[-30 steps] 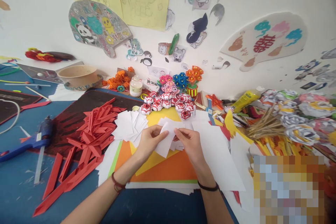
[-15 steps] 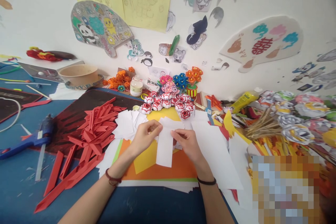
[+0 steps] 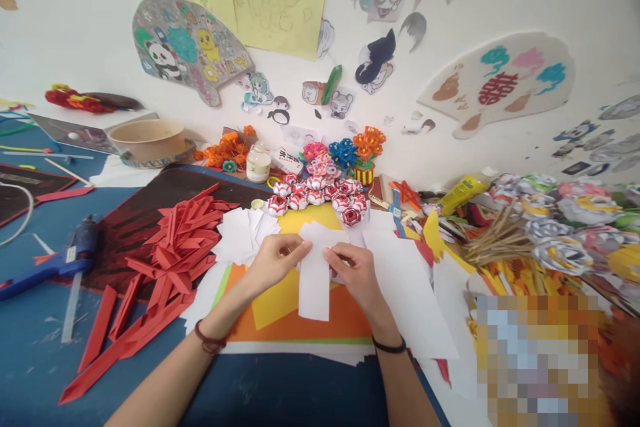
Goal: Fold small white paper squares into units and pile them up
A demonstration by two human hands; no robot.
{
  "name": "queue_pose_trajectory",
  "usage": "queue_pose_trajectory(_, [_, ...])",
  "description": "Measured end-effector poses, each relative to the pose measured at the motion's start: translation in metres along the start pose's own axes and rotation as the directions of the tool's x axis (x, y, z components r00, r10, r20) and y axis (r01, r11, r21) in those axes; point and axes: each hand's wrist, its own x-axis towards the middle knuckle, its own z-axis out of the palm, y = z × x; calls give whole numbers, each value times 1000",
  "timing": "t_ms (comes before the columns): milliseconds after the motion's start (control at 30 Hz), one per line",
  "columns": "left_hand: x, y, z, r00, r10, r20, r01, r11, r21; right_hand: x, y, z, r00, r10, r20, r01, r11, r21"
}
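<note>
My left hand [image 3: 273,265] and my right hand [image 3: 351,271] both pinch the top end of a folded white paper strip [image 3: 315,288], which lies lengthwise toward me over stacked orange and yellow sheets [image 3: 305,323]. A pile of small white paper squares [image 3: 243,235] sits just left of my left hand. A larger white sheet [image 3: 407,293] lies to the right of my right hand. Beyond the strip stands a cluster of red and white folded paper flowers [image 3: 320,199].
A heap of folded red paper strips [image 3: 173,253] covers the left of the blue table. A blue glue gun [image 3: 53,265] lies far left. A bowl [image 3: 149,140], a small jar [image 3: 259,163] and coloured paper flowers [image 3: 345,153] line the wall. Sticks and paper flowers [image 3: 545,233] crowd the right.
The white paper, held tilted a second ago, has been turned straight and now lies lengthwise toward me on the coloured sheets. Both hands have shifted slightly toward its top edge.
</note>
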Motion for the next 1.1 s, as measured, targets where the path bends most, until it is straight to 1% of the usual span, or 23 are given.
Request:
queue_pose_trajectory(33, [-1,1,1,1000,7,0,-7,1000,25,0,0,0,1000,-4,5,4,1000,-9])
queue_pose_trajectory(167, [-4,8,4,997,56,-54,-45,982,184,0,1,-1,1000,-13,-7,12,1000,-26])
queue_pose_trajectory(267, [-5,10,5,996,66,-53,-52,973,224,0,1,0,1000,-15,-21,14,1000,-21])
queue_pose_trajectory(367, [-4,9,4,999,28,-34,-23,987,156,0,0,1,1000,-4,-30,4,1000,1])
queue_pose_trajectory(467, [-3,8,1,1000,13,26,-14,999,44,0,-1,0,999,30,-39,-28,998,51])
queue_pose_trajectory(533, [-3,7,1,998,14,55,-14,1000,0,0,-1,-1,998,53,-41,-50,996,81])
queue_pose_trajectory(600, [-4,8,1,999,17,48,-16,1000,-5,0,-2,-1,997,68,-34,-65,993,100])
queue_pose_trajectory(733, [-6,10,5,999,-1,-42,2,1000,17,1,-1,-1,997,80,-23,-77,989,125])
queue_pose_trajectory(767, [-6,10,5,999,-14,-48,14,1000,9,1,-1,-1,996,85,-29,-81,988,129])
queue_pose_trajectory(800, [-5,9,5,999,-25,-36,25,1000,-9,1,-1,-2,995,93,-36,-87,987,132])
queue_pose_trajectory(900, [-5,8,6,997,-34,68,39,996,-77,1,-1,-3,991,115,-63,-105,984,144])
queue_pose_trajectory(967, [-5,7,6,994,-34,108,43,995,-90,1,-1,-4,989,127,-72,-114,980,162])
queue_pose_trajectory(1033, [-5,6,7,995,-36,91,43,996,-75,1,0,-5,988,138,-70,-123,975,183])
queue_pose_trajectory(1100, [-6,7,8,998,-29,51,32,998,-51,1,1,-5,986,150,-68,-133,970,201])
